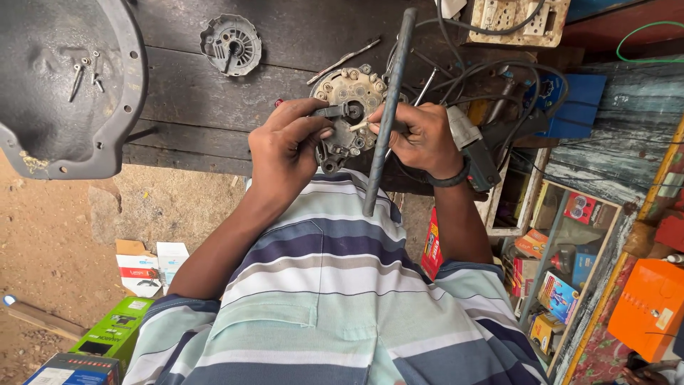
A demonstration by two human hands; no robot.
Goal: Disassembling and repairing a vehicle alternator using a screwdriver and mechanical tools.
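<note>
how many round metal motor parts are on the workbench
2: one plate held at the bench edge between the left hand and right hand, and a smaller finned cover further back. Others may be hidden.

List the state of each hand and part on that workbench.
left hand: gripping the round metal plate
right hand: pinching a small tool at the plate
round metal plate: tilted at bench edge
grey rod: leaning across plate
small round cover: lying flat, untouched

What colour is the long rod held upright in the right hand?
Dark grey, plain and unpatterned; the rod shows best in the head view, gripped by the right hand.
</note>
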